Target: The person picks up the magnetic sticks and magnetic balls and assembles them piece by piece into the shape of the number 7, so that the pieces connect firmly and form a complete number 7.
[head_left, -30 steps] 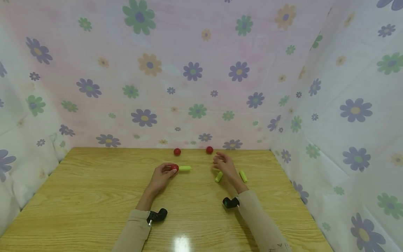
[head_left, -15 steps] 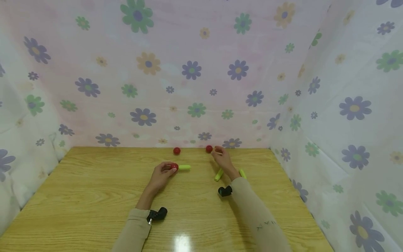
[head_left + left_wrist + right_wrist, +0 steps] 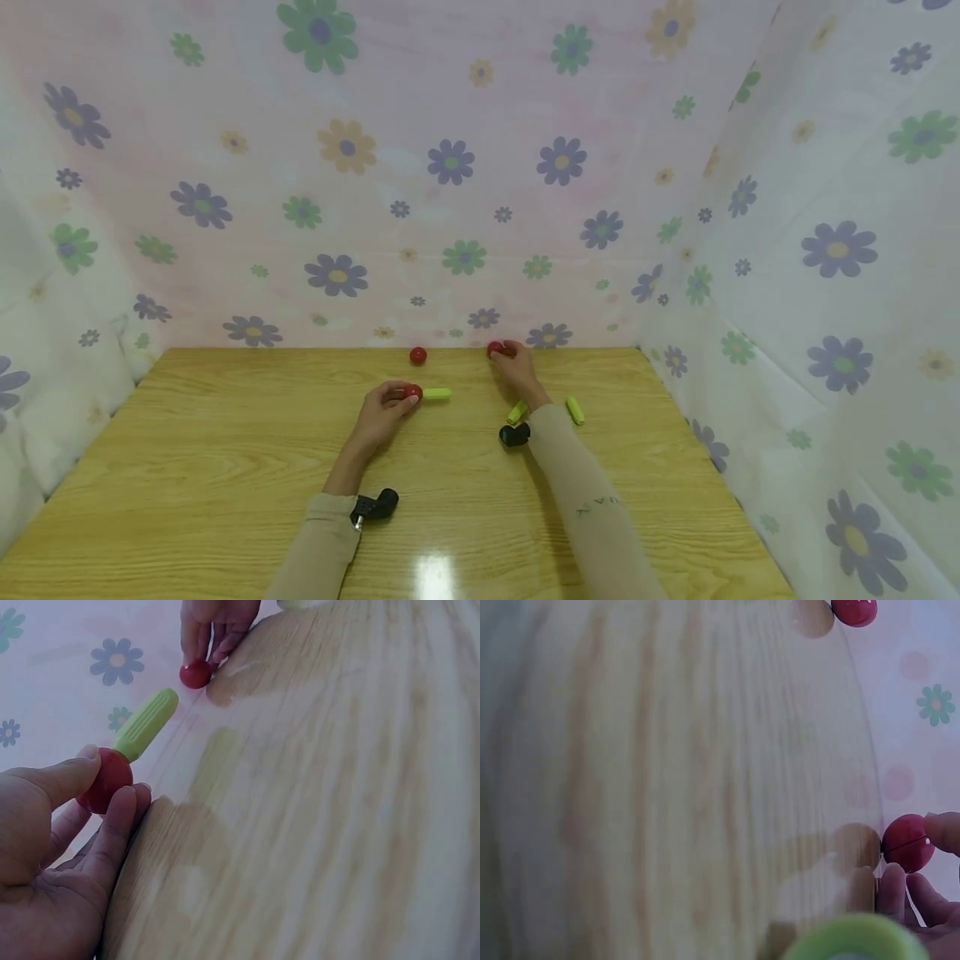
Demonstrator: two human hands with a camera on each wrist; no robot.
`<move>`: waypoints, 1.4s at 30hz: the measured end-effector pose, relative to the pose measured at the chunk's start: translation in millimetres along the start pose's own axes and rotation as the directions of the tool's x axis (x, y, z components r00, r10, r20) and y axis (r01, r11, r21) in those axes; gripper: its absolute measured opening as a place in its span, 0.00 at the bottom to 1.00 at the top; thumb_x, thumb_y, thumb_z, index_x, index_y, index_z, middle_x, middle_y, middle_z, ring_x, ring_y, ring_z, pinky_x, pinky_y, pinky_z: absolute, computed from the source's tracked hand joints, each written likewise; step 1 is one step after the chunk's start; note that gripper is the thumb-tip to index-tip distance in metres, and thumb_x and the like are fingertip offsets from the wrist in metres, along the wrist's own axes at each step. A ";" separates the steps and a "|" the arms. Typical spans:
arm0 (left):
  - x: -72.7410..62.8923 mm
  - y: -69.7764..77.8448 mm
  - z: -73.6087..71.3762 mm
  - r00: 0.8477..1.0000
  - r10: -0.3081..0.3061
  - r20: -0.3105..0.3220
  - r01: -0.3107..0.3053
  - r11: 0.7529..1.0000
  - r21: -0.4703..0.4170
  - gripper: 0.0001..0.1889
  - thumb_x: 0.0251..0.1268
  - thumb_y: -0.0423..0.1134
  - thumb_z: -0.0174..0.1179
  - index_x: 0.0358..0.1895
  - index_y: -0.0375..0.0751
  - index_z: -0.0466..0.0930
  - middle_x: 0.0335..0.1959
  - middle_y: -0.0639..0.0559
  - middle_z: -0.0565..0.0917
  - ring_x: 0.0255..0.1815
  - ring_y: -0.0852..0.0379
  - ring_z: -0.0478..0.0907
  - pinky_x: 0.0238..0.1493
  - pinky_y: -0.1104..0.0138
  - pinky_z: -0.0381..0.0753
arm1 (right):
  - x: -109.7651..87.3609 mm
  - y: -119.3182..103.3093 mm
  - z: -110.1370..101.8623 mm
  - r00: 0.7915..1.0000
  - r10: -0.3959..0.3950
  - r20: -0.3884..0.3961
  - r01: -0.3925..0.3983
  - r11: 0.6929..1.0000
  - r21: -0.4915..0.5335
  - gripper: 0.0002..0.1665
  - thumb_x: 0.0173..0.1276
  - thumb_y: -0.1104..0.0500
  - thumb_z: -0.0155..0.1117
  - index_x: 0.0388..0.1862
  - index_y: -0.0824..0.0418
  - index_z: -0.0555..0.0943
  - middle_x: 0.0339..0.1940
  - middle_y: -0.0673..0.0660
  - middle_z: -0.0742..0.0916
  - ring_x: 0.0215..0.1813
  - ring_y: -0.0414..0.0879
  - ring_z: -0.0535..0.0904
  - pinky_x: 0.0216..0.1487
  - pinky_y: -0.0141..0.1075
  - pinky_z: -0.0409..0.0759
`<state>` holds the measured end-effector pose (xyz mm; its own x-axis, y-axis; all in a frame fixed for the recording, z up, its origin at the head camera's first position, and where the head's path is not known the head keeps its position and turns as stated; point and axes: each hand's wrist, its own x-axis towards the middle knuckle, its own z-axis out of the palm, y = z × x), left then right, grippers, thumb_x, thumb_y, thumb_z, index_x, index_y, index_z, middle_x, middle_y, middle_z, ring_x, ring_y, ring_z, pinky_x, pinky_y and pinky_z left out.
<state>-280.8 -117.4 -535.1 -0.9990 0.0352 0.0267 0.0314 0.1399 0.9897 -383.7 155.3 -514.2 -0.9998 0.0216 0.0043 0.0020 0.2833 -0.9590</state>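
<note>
In the head view my left hand pinches a red ball between thumb and fingers. A lime-green ribbed stick juts from that ball, seen up close in the left wrist view. At the table's back edge my right hand has its thumb and fingers on a second red ball, which bears a thin dark seam line. A third red ball rests to the left of it near the same edge. Under my right wrist lies a green stick, partly covered. Another green stick lies to its right.
The wooden table ends at a flowered cloth at the back, with more cloth along both sides. A black wrist camera sits on the right sleeve, another black camera on the left.
My right hand has moved forward and left to the back red ball and now grips it. My left hand keeps its hold on the ball with the green stick.
</note>
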 end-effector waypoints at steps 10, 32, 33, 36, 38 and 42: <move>-0.5 2.2 0.2 1.000 -0.007 -0.008 0.007 1.000 -0.015 0.20 0.72 0.38 0.65 0.62 0.33 0.77 0.56 0.37 0.81 0.57 0.46 0.80 0.52 0.68 0.79 | 4.7 -0.7 3.7 0.998 -0.001 -0.058 -0.002 0.999 -0.049 0.24 0.77 0.60 0.61 0.65 0.73 0.75 0.62 0.72 0.80 0.65 0.63 0.75 0.67 0.51 0.75; -2.1 3.7 0.1 1.000 0.027 -0.002 -0.027 1.000 0.005 0.21 0.73 0.39 0.64 0.63 0.32 0.76 0.57 0.36 0.80 0.57 0.43 0.80 0.55 0.63 0.80 | -5.9 0.6 -2.0 0.998 0.002 -0.062 -0.001 1.000 0.020 0.23 0.83 0.60 0.51 0.68 0.72 0.66 0.64 0.75 0.75 0.67 0.65 0.72 0.68 0.53 0.73; -2.4 3.8 0.2 1.000 0.028 -0.002 -0.028 1.000 0.006 0.21 0.73 0.39 0.64 0.63 0.32 0.76 0.56 0.36 0.81 0.57 0.44 0.80 0.54 0.63 0.80 | -6.2 0.8 -1.8 0.998 -0.007 -0.060 0.009 1.000 0.020 0.23 0.83 0.61 0.50 0.69 0.72 0.66 0.65 0.75 0.74 0.68 0.66 0.71 0.69 0.54 0.72; -3.3 4.1 0.6 0.999 0.032 0.003 -0.032 0.999 0.008 0.20 0.73 0.38 0.64 0.63 0.32 0.76 0.56 0.36 0.81 0.57 0.44 0.80 0.53 0.64 0.80 | -7.0 2.0 -1.9 0.998 -0.033 -0.046 0.034 0.999 0.015 0.23 0.84 0.62 0.47 0.72 0.70 0.66 0.67 0.75 0.74 0.69 0.66 0.71 0.69 0.55 0.71; -3.8 4.1 0.7 0.999 0.033 0.004 -0.033 0.999 0.009 0.20 0.73 0.39 0.64 0.63 0.32 0.76 0.56 0.36 0.81 0.57 0.44 0.80 0.54 0.63 0.80 | -7.6 2.6 -2.2 0.998 -0.040 -0.040 0.040 0.999 0.012 0.23 0.84 0.62 0.45 0.72 0.69 0.67 0.67 0.74 0.74 0.68 0.65 0.72 0.68 0.54 0.72; -3.8 3.5 0.3 0.999 0.033 0.005 -0.033 0.999 0.011 0.21 0.74 0.39 0.63 0.63 0.32 0.76 0.57 0.36 0.80 0.58 0.43 0.80 0.54 0.62 0.80 | -11.0 1.8 -3.2 0.999 -0.043 -0.026 0.043 0.999 0.011 0.22 0.85 0.62 0.44 0.72 0.68 0.68 0.67 0.73 0.74 0.66 0.65 0.73 0.65 0.53 0.74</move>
<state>-276.9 -116.8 -531.8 -0.9973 0.0445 0.0588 0.0648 0.1497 0.9866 -372.6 158.7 -515.1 -0.9980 0.0341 0.0529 -0.0417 0.2729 -0.9611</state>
